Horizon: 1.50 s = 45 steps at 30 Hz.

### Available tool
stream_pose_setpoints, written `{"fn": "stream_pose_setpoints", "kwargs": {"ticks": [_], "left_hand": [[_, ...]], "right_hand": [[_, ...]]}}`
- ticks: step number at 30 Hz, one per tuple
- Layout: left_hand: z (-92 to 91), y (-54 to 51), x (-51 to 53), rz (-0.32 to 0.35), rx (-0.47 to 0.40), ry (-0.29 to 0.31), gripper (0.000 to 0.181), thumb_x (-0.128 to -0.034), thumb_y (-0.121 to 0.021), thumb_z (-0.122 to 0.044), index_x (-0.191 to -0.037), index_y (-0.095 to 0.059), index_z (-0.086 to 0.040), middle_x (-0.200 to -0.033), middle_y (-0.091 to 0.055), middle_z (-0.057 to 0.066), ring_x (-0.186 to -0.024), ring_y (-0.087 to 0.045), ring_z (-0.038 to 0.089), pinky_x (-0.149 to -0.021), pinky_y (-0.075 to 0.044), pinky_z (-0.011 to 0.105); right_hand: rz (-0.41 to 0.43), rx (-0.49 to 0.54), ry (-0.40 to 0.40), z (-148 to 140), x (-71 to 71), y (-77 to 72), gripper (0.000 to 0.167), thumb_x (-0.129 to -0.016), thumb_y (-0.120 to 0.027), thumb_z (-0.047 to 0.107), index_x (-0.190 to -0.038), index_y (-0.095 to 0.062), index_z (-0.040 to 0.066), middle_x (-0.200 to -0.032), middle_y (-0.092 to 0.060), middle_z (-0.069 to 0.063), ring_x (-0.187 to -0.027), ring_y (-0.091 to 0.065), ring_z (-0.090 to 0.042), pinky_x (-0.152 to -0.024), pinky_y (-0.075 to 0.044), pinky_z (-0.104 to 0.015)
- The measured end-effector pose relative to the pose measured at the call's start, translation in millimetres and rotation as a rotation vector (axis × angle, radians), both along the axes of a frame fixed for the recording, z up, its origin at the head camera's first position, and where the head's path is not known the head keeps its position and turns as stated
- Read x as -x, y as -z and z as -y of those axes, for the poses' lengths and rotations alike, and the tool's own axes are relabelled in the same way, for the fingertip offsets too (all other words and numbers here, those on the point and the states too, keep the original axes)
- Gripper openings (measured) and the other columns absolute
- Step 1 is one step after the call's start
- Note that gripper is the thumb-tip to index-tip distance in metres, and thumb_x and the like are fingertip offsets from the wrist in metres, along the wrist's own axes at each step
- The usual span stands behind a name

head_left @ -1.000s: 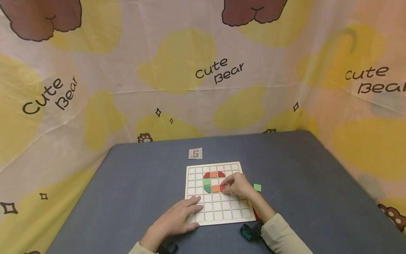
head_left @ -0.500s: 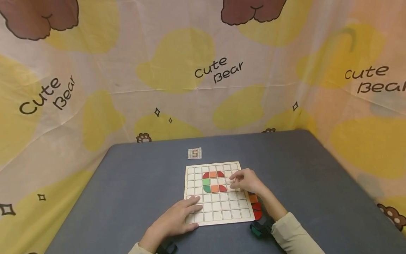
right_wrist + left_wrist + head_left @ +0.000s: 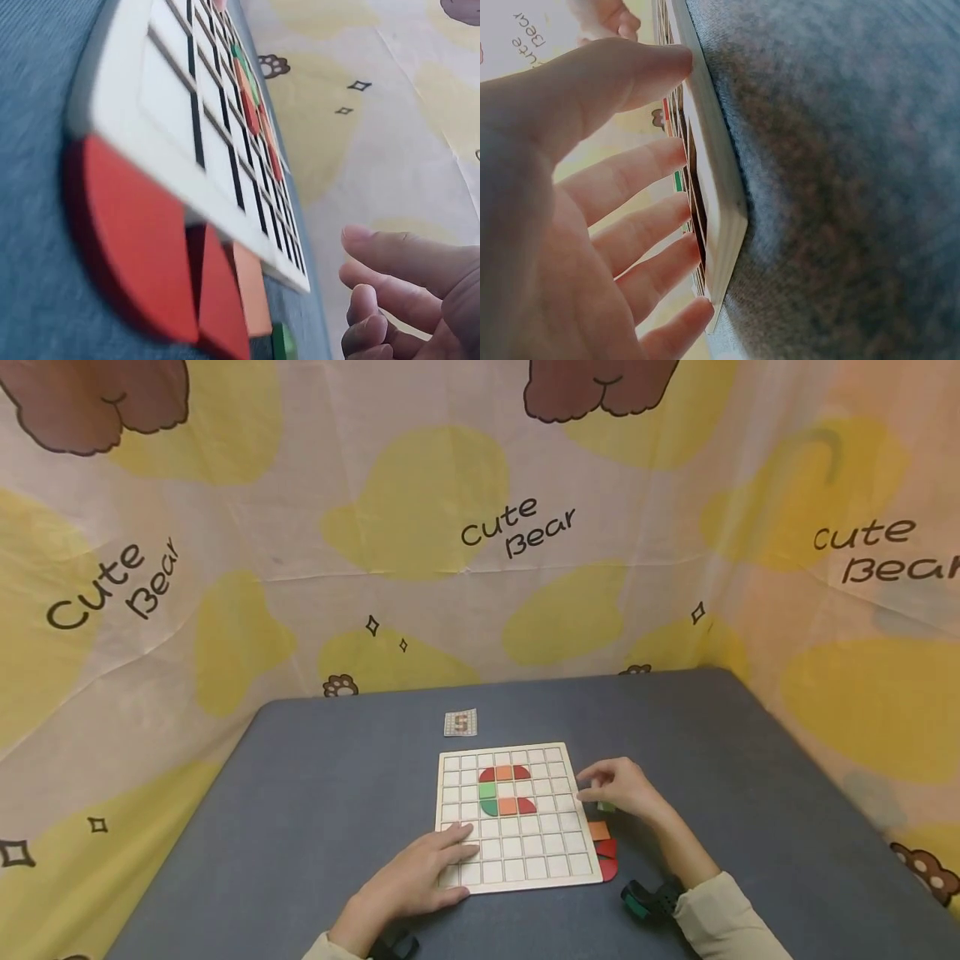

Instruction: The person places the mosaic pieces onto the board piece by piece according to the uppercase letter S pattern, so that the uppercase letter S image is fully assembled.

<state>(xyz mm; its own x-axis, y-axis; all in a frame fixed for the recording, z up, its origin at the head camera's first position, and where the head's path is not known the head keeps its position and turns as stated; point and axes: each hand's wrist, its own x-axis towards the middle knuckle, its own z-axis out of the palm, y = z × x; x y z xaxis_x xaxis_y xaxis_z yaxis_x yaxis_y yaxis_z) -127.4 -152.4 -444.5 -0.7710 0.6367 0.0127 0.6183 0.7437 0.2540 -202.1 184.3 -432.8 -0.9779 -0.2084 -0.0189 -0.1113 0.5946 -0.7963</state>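
On the white gridded board [image 3: 517, 864] several flat pieces lie in cells: red quarter-rounds [image 3: 527, 806], orange squares [image 3: 507, 807], a light green square [image 3: 488, 790] and a dark green quarter-round [image 3: 489, 807]. My left hand [image 3: 420, 872] rests on the board's lower-left part, its fingers spread and nearly straight; in the left wrist view the thumb [image 3: 660, 71] touches the edge. Just off the board's right edge hovers my right hand [image 3: 622, 787], holding nothing. Its thumb and index finger are apart in the right wrist view, the other fingers loosely bent. A green piece [image 3: 606, 807] lies partly hidden beneath it.
Along the board's right side lie an orange piece [image 3: 599, 831] and red pieces [image 3: 135, 240]. A small card [image 3: 461, 722] with a coloured grid pattern lies behind the board on the grey-blue table [image 3: 337, 777]. A printed curtain [image 3: 420, 510] hangs around the table.
My right hand has left the red quarter-round in its cell and moved right, off the board. Loose pieces beside the board have come into sight. My left hand has stayed put.
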Motion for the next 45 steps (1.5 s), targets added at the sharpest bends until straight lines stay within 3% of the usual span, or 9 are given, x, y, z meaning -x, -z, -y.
{"fn": "stream_pose_setpoints", "kwargs": {"ticks": [12, 23, 30, 45], "left_hand": [[1.6, 1.1, -0.9, -0.006, -0.003, -0.007, 0.05, -0.0824, -0.071, -0.036, -0.129, -0.062, -0.019, -0.144, -0.054, 0.005, -0.134, -0.052, 0.027, -0.106, -0.046, 0.042], [1.8, 1.4, -2.6, -0.024, -0.016, 0.003, 0.05, -0.0822, -0.071, -0.036, -0.128, -0.062, -0.018, -0.144, -0.054, 0.006, -0.133, -0.052, 0.027, -0.106, -0.047, 0.042], [0.8, -0.2, -2.7, -0.041, -0.013, 0.005, 0.049, -0.0821, -0.071, -0.035, -0.127, -0.063, -0.018, -0.143, -0.055, 0.006, -0.133, -0.052, 0.027, -0.106, -0.047, 0.041], [-1.0, -0.6, -1.5, -0.029, -0.006, 0.008, 0.05, -0.082, -0.072, -0.036, -0.127, -0.062, -0.018, -0.143, -0.055, 0.006, -0.133, -0.052, 0.028, -0.106, -0.047, 0.041]], "right_hand": [[0.005, 0.002, -0.022, -28, -9.5, 6.8, 0.037, -0.072, -0.08, 0.011, -0.101, -0.069, -0.009, -0.064, -0.053, 0.001, -0.056, -0.042, -0.004, -0.051, -0.034, -0.019], [0.062, -0.048, 0.024, -36, -10.8, 13.9, 0.04, -0.067, -0.084, 0.006, -0.101, -0.069, -0.009, -0.069, -0.056, -0.003, -0.066, -0.047, -0.014, -0.056, -0.036, -0.021], [0.089, -0.02, 0.009, -40, -10.0, 14.3, 0.036, -0.068, -0.082, 0.006, -0.099, -0.069, -0.008, -0.068, -0.053, -0.001, -0.056, -0.045, -0.01, -0.049, -0.039, -0.021], [0.022, -0.061, 0.025, -42, -11.0, 20.7, 0.025, -0.069, -0.083, 0.007, -0.089, -0.07, -0.003, -0.063, -0.051, 0.001, -0.051, -0.042, -0.008, -0.046, -0.038, -0.021]]}}
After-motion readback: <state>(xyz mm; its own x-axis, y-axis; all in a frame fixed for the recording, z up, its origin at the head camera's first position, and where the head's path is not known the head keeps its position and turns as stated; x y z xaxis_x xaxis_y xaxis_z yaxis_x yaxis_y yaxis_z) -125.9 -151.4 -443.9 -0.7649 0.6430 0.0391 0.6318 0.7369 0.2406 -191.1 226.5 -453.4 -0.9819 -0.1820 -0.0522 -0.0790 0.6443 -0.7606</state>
